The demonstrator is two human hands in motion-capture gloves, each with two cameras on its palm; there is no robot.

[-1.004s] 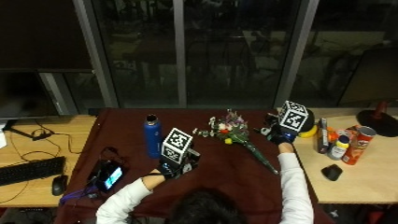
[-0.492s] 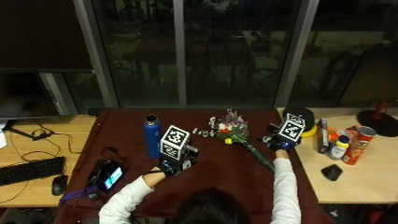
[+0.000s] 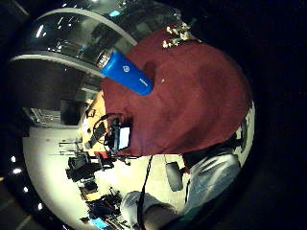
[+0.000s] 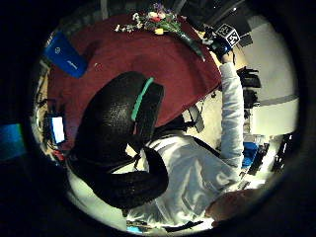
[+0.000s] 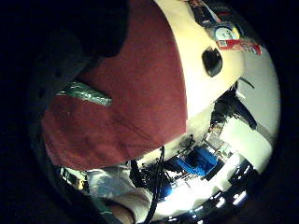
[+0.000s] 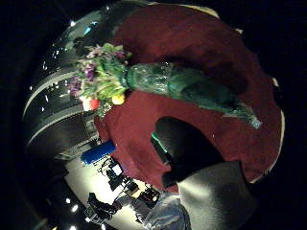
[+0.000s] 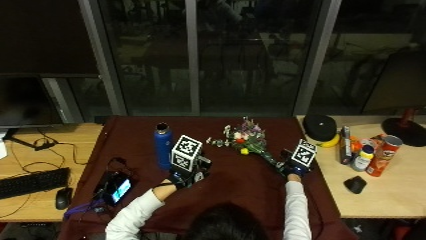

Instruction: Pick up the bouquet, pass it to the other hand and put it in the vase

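The bouquet (image 7: 247, 141) lies flat on the dark red cloth (image 7: 226, 192), its flowers toward the window and its green-wrapped stem (image 7: 271, 159) pointing at my right hand (image 7: 297, 162). That hand hovers at the stem's tip with nothing in it. In the right thumb side palm view the whole bouquet (image 6: 158, 81) lies on the cloth, apart from my thumb (image 6: 184, 143). A blue bottle (image 7: 162, 145) stands upright left of the flowers. My left hand (image 7: 186, 171) rests near it over the cloth, fingers (image 4: 123, 138) loosely curled and holding nothing.
A lit phone with cables (image 7: 116, 186) lies at the cloth's left edge. Keyboard (image 7: 26, 182) and mouse (image 7: 63, 197) sit on the left desk. On the right desk are a black cap (image 7: 319, 127), cans and bottles (image 7: 365, 157), and a black mouse (image 7: 355, 184).
My right hand has moved from beside the far right of the bouquet toward me, down along the stem to its tip. The left hand has barely shifted. The bouquet has not moved.
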